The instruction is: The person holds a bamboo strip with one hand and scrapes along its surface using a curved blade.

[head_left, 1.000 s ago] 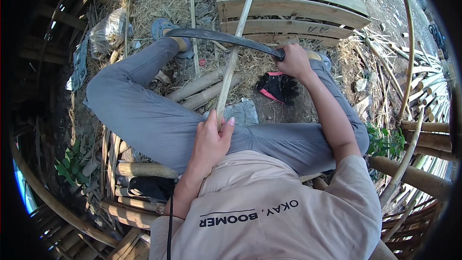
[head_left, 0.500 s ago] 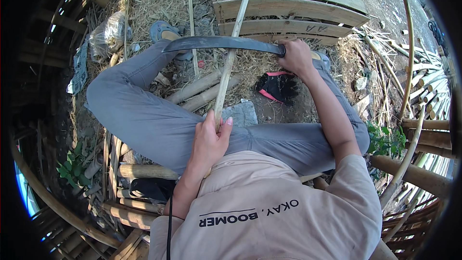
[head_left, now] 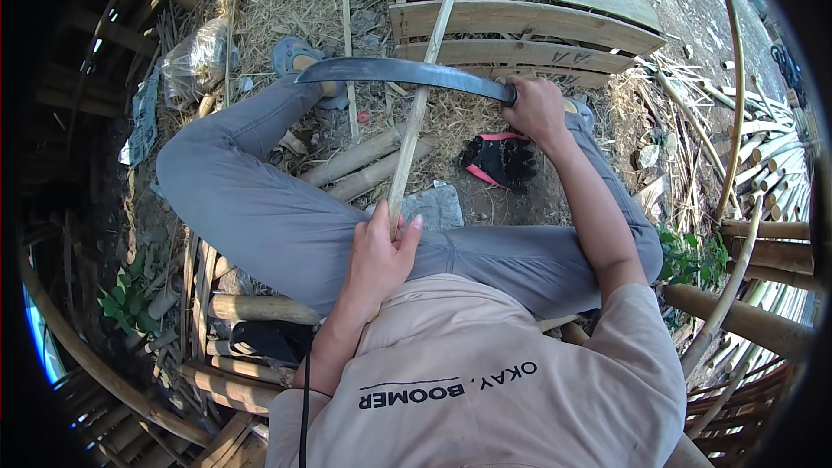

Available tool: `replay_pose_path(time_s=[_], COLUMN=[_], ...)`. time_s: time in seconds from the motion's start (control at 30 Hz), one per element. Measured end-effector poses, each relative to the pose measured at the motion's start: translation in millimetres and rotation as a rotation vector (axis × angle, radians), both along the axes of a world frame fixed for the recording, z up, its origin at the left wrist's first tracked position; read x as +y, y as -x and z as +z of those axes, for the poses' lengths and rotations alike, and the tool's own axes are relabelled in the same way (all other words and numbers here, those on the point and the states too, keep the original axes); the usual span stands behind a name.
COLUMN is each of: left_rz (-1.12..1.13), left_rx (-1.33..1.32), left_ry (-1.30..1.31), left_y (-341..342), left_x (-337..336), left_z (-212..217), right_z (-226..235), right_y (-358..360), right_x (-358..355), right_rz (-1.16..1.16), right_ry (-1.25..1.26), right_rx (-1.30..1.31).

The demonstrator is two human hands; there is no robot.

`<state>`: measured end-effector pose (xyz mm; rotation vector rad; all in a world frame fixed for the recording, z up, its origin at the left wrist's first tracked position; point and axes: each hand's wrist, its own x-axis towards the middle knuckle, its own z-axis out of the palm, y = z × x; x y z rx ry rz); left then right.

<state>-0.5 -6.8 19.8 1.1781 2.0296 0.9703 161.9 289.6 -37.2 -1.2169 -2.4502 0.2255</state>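
My left hand [head_left: 381, 251] is closed around the lower end of a pale, narrow bamboo strip [head_left: 409, 143], close to my waist. The strip slants up and away from me, its far end over the wooden slats. In my right hand [head_left: 536, 110] I grip the dark handle of a machete [head_left: 399, 72]. Its long curved blade lies across the upper part of the strip, with the tip pointing left toward my left foot. Whether the edge bites into the strip cannot be made out. The fingers of my right hand are partly hidden.
A slatted wooden crate [head_left: 520, 17] stands ahead. Between my legs lie a black and pink glove [head_left: 500, 161], bamboo poles [head_left: 355, 160] and a grey flat block [head_left: 433, 206]. Cut bamboo [head_left: 771, 156] is piled at the right. A plastic bag [head_left: 195, 61] sits at the far left.
The machete blade has shifted very slightly up along the strip, and the strip's far end has moved a little right. Both grips stay the same.
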Motion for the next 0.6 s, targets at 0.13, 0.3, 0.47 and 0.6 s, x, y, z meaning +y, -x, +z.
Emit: replay_pose_path(time_s=[0.13,0.3,0.47,0.6], left_rz=[-0.032,-0.049,-0.022,-0.039], left_rx=[0.050,0.078,-0.006,-0.029], left_ry=[0.023,-0.010,0.029,0.054], left_y=[2,1,-1,0], left_x=[1,2,1,4], left_z=[-1,-6,3,5], right_z=[6,-20,-13,-3], right_y=[3,-5,-15,-3], right_x=[4,40,19,-1], right_rz=[0.082,-0.167,-0.041,0.090], right_ry=[-0.049,0.128,0.044,0.152], right_rx=[-0.091,-0.039,-0.010,0.011])
